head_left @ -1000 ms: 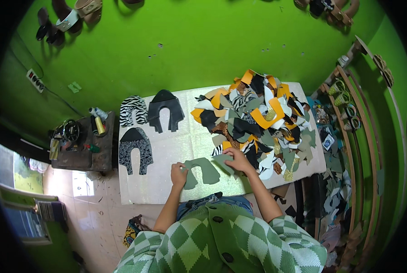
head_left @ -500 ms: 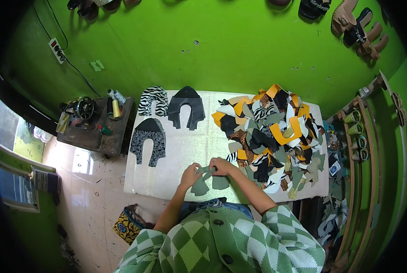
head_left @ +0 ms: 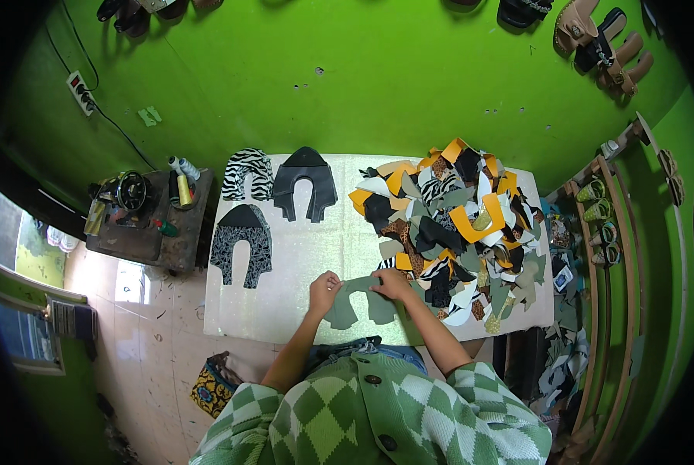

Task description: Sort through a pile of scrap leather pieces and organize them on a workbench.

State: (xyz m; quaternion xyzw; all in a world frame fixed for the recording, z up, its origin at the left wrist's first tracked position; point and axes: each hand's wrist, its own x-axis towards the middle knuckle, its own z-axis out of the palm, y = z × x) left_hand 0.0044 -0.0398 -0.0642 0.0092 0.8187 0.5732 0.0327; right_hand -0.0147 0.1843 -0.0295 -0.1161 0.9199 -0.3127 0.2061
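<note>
Close to the table's near edge, my two hands hold an olive-green horseshoe-shaped shoe upper piece [head_left: 358, 286], spread so its curved band is uppermost and its two legs point toward me. My left hand [head_left: 326, 292] pinches the left end of the band. On the other side, my right hand [head_left: 393, 285] is closed on the upper right of the band, thumb underside hidden. Similar horseshoe pieces lie at the table's left: a zebra-striped stack [head_left: 247, 172], a plain black stack [head_left: 306, 184] and a black-and-grey patterned stack [head_left: 242, 244].
A heap of mixed material scraps [head_left: 455, 232] covers the right of the pale table [head_left: 300, 256]. A sewing machine [head_left: 134, 190] and thread cones [head_left: 182, 186] stand on a side table at left. Sandals hang on the green wall [head_left: 409, 70]; a wooden rack [head_left: 618, 279] stands at right.
My hands have moved apart, and the green upper piece, bunched at its band before, is now opened out into its full arch. The whole view has shifted slightly.
</note>
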